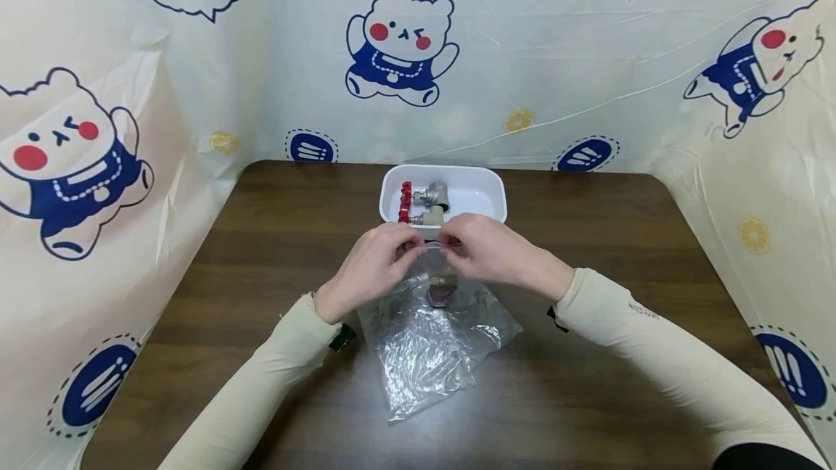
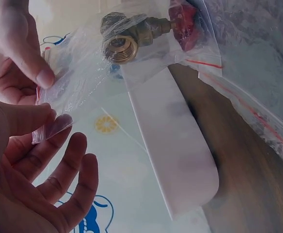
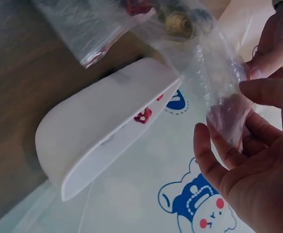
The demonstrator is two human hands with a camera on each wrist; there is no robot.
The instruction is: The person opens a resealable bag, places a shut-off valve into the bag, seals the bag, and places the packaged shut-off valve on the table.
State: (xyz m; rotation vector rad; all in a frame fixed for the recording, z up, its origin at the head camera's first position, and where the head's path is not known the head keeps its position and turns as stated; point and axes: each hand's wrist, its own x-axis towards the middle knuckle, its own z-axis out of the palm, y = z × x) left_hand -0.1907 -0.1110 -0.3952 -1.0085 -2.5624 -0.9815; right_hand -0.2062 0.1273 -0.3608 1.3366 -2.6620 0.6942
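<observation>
My left hand [image 1: 372,267] and right hand [image 1: 493,249] pinch the top edge of a small clear zip bag [image 2: 78,58] between thumbs and fingers, close together. Inside it hangs a brass valve [image 2: 124,41] with a red handle [image 2: 183,24]; its threaded opening shows in the left wrist view. From above, the valve [image 1: 442,289] appears just below my hands. The remaining fingers of my left hand [image 2: 59,179] spread loosely beneath the bag edge. In the right wrist view, my right hand [image 3: 267,141] holds the other end of that edge.
Just beyond my hands stands a white tray [image 1: 480,191] with two valves [image 1: 432,196] with red handles in it. Clear plastic bags [image 1: 424,361] with red zip strips lie on the brown wooden table [image 1: 287,238] nearer me. A printed curtain [image 1: 496,56] surrounds the table's back and sides.
</observation>
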